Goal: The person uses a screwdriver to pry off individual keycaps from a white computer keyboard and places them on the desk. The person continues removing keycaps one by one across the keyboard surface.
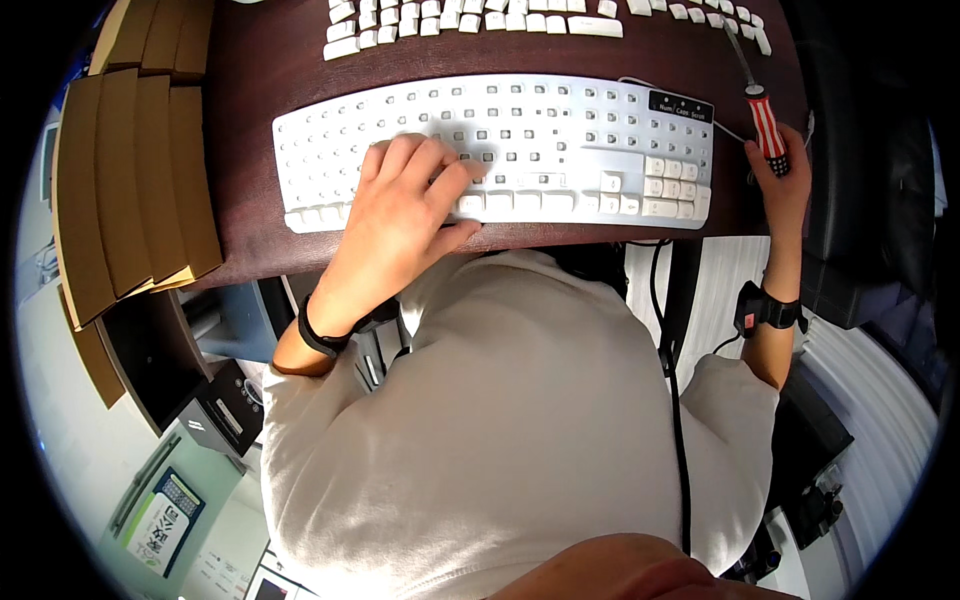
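Observation:
A white keyboard (545,120) lies on the dark red-brown table, most of its keycaps off and the bare key sockets showing. Caps stay on its front row and on part of the number pad (671,187). My left hand (405,195) rests over the keyboard's left-middle part, fingers bent onto it and apart, thumb out near the front edge. No object shows in that hand; its fingertips are partly hidden. At the table's right side, my right hand (785,185) is closed round the lower end of a screwdriver (765,130) with a red-and-white striped handle, its shaft pointing away from me.
Loose white keycaps (470,22) lie in rows along the far side, with more keycaps (700,14) at the far right near the screwdriver tip. Brown cardboard pieces (130,180) stand at the left edge. A black cable (678,440) hangs down in front of my shirt.

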The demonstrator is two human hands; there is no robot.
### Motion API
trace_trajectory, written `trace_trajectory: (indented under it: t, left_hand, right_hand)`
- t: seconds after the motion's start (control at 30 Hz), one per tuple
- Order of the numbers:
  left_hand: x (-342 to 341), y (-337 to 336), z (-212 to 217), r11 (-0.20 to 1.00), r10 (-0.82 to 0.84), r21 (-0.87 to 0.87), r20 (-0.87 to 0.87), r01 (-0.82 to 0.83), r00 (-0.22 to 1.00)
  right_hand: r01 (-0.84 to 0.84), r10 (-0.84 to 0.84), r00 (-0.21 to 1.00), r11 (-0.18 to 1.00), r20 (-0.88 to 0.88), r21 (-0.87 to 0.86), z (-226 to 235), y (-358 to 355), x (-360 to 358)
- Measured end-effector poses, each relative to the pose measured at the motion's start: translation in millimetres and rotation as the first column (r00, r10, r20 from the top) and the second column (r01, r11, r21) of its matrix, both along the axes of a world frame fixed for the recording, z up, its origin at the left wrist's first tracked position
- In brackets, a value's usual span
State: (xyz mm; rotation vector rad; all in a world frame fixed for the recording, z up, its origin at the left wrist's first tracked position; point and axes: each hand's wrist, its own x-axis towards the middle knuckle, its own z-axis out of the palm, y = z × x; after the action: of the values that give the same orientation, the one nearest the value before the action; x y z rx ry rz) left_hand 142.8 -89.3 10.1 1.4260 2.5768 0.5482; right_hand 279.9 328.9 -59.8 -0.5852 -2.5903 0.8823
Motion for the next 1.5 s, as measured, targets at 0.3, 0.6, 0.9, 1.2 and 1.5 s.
trace_trajectory:
  t: [0.3, 0.6, 0.9, 1.2, 1.5]
  left_hand:
    - [5, 18, 7, 0.997, -0.052, 0.051, 0.042, 0.050, 0.998]
    - [7, 78, -10, 0.965, -0.168, 0.225, 0.136, 0.134, 0.976]
    - [16, 95, -21, 0.960, -0.062, 0.279, 0.164, 0.014, 0.984]
    - [18, 96, -27, 0.948, -0.045, 0.316, 0.080, 0.017, 0.996]
    - [20, 96, -36, 0.943, -0.032, 0.332, 0.101, -0.004, 0.994]
  right_hand:
    - [-0.145, 0.148, 0.989, 0.964, 0.005, 0.222, 39, -22, 21]
    - [-0.480, 0.426, 0.823, 0.875, 0.376, 0.061, 122, -56, 31]
    - [-0.598, 0.507, 0.780, 0.777, 0.368, 0.196, 123, -54, 18]
    - [-0.547, 0.443, 0.826, 0.780, 0.349, 0.304, 104, -56, 33]
    - [-0.657, 0.566, 0.753, 0.668, 0.335, 0.350, 97, -33, 12]
